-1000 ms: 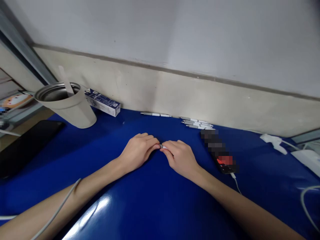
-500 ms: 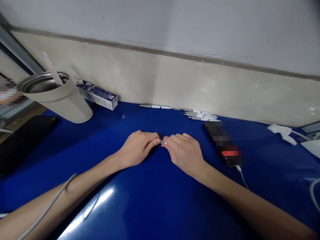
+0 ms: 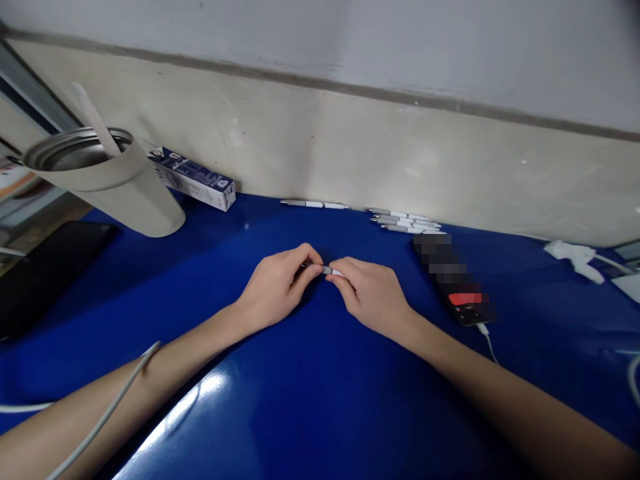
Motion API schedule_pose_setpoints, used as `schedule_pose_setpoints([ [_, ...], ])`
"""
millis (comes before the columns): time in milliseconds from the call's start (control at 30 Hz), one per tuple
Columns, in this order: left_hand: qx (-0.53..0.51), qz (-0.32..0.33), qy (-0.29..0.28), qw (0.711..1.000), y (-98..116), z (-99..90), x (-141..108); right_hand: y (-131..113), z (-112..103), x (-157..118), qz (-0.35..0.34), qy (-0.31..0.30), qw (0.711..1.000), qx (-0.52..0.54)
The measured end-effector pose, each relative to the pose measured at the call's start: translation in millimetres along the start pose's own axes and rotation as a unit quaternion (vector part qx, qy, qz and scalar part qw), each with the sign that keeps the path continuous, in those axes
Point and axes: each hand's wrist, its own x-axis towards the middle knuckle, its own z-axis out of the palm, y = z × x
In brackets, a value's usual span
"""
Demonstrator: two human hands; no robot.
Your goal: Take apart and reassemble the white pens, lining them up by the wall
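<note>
Pinching a slim white-and-grey pen (image 3: 327,270) between them, the left hand (image 3: 274,288) and right hand (image 3: 371,292) curl nearly shut just above the glossy blue desk (image 3: 320,387), with a small cluster of matching white-and-grey pens (image 3: 405,221) farther ahead.

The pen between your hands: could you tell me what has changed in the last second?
More of the white-and-grey pen now shows between the hands: the left hand has lifted its fingers and pinches the grey end; the right hand holds the white end. The pens by the wall stayed put.
</note>
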Motion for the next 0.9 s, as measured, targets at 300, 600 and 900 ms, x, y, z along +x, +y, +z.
schedule_pose_setpoints([
  [300, -0.009, 0.014, -0.011, 1.000, 1.0, 0.8, -1.9, 0.4, 0.8, -0.1, 0.001, -0.003, 1.000, 0.007],
  [600, 0.068, 0.018, -0.011, 0.997, -0.1, 1.3, -0.5, -0.3, 2.5, -1.0, -0.017, -0.003, 1.000, 0.011],
  [900, 0.068, 0.023, -0.007, 0.997, -1.1, 2.4, -0.7, -0.8, 2.3, -1.1, -0.017, -0.008, 1.000, 0.007],
])
